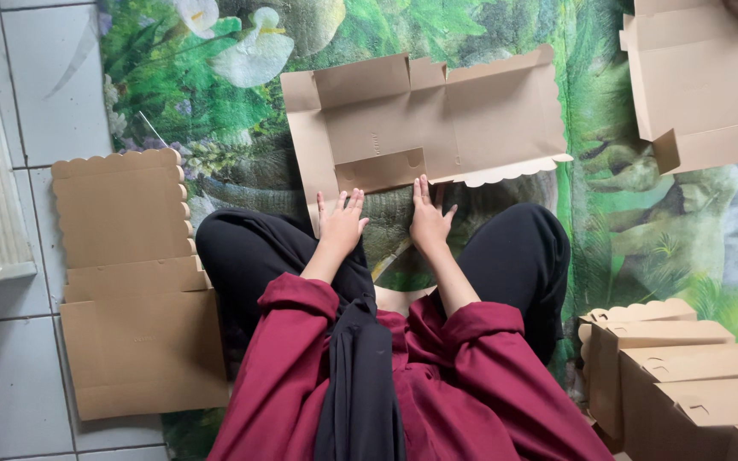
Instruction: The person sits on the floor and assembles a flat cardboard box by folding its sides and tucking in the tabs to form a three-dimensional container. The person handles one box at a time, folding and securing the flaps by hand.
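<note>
Both hands – left hand, right hand – fingers flat, spread on brown flat box, folded boxes at right

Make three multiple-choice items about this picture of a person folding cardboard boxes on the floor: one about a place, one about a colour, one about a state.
1. Where does the flat stack of cardboard sheets lie?
A. At the person's left, on the tiled floor
B. On the person's lap
C. On top of the folded boxes

2. What colour are the sleeves of the person?
A. White
B. Dark red
C. Yellow

3. In what state is the cardboard box in front of the left hand and right hand?
A. Closed and taped
B. Crushed into a ball
C. Open, with walls only partly raised

Answers: 1 A, the stack rests on tiles beside the left knee. 2 B, both sleeves are dark red. 3 C, its flaps are up but the scalloped lid lies open.
</note>
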